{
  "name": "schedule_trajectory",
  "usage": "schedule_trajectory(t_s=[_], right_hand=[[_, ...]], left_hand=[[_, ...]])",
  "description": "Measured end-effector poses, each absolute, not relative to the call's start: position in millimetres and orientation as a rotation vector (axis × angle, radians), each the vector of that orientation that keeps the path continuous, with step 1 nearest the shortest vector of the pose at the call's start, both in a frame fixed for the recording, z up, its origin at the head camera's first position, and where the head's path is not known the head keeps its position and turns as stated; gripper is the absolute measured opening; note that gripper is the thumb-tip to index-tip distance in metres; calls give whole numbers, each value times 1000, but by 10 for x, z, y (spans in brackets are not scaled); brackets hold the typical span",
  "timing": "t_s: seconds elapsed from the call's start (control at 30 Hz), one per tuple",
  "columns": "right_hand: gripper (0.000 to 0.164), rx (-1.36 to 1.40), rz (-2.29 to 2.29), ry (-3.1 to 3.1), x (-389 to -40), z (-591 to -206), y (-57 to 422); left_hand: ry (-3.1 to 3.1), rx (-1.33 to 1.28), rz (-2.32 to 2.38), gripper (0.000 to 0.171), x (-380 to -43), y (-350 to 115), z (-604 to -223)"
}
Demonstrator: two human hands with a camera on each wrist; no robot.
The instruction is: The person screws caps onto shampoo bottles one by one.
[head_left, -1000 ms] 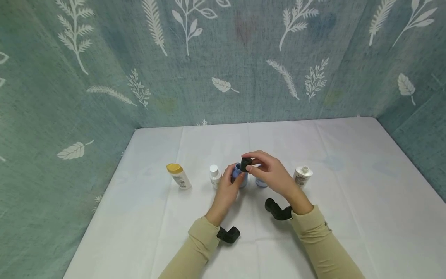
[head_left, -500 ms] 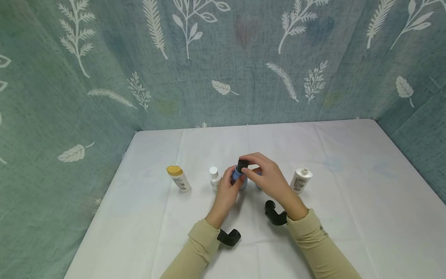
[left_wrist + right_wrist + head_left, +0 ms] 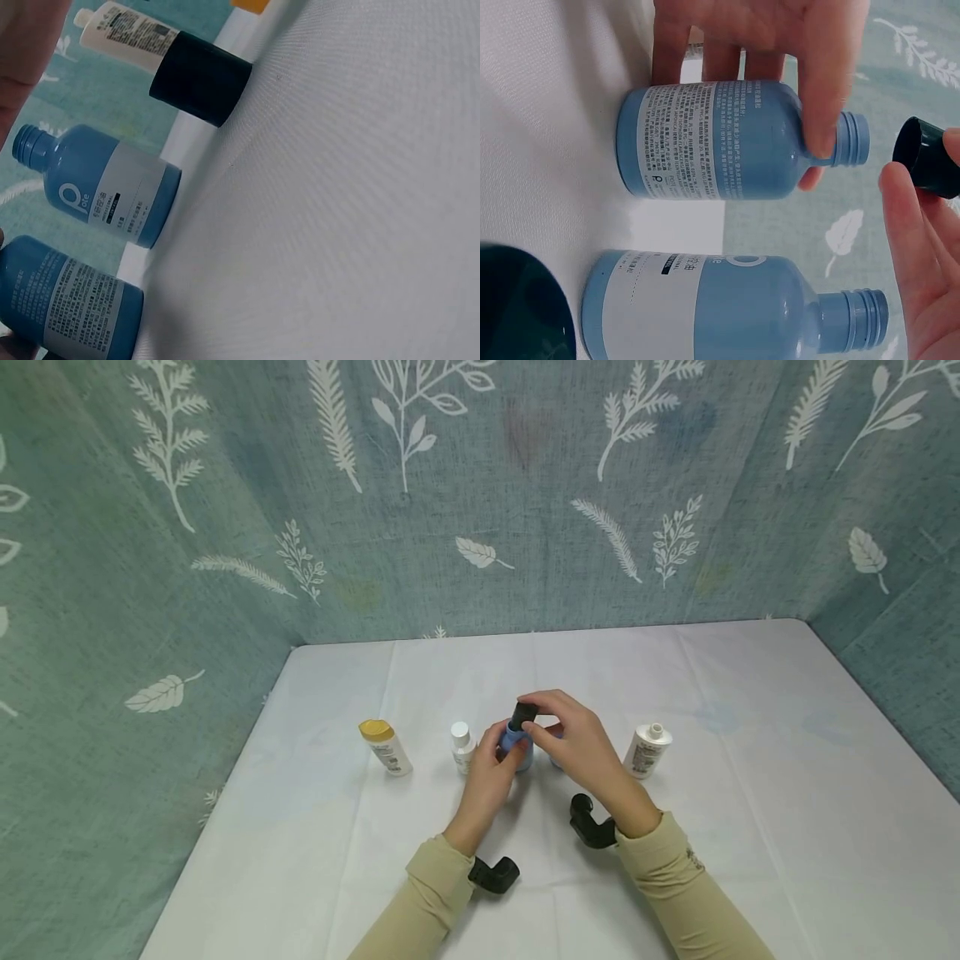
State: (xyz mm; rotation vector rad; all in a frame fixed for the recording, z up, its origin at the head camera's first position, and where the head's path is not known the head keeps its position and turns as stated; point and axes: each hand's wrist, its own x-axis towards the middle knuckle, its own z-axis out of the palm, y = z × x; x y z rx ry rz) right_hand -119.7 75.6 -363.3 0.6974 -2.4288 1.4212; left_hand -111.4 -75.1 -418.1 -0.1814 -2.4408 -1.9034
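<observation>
My left hand (image 3: 487,768) grips a blue bottle (image 3: 705,139) round its neck and shoulder, thumb along the threaded neck. The bottle stands upright on the white cloth, its back label facing the right wrist camera. My right hand (image 3: 577,739) pinches a black cap (image 3: 930,154) between thumb and fingers. The cap is held tilted, mouth down, close above the bottle's neck; a gap shows between them in the right wrist view. A second blue bottle (image 3: 105,187), uncapped, stands just to the right, mostly hidden behind my right hand in the head view.
To the left stand a small white-capped bottle (image 3: 462,747) and a white bottle with a yellow cap (image 3: 386,747). An uncapped white bottle (image 3: 647,750) stands right of my right hand. Black curved mounts (image 3: 497,875) extend from both wrists over the cloth.
My right hand has moved slightly left, bringing the black cap from beside the bottle's mouth to just over it. The cap has tilted a little. My left hand keeps its grip on the bottle.
</observation>
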Motion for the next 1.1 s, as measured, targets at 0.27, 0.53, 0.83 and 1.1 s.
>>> schedule_trajectory(t_s=[0.27,0.53,0.83,1.1], right_hand=[[32,676,1367,-2443,-1204,-3638,754],[31,657,1317,-2470,-1204,-3684,736],[30,698,1276,-2487,-1208,-3695,685],[31,694,1224,-2510,-1184,-3686,681]], left_hand=[[-2441,-160,-1865,32,-1145,-751,-4260],[-2440,-168,-1852,32,-1132,-735,-4273],[-2428,-184,-1864,30,-1016,-719,-4023],[-2398,-233,-1890,31,-1034,-728,-4062]])
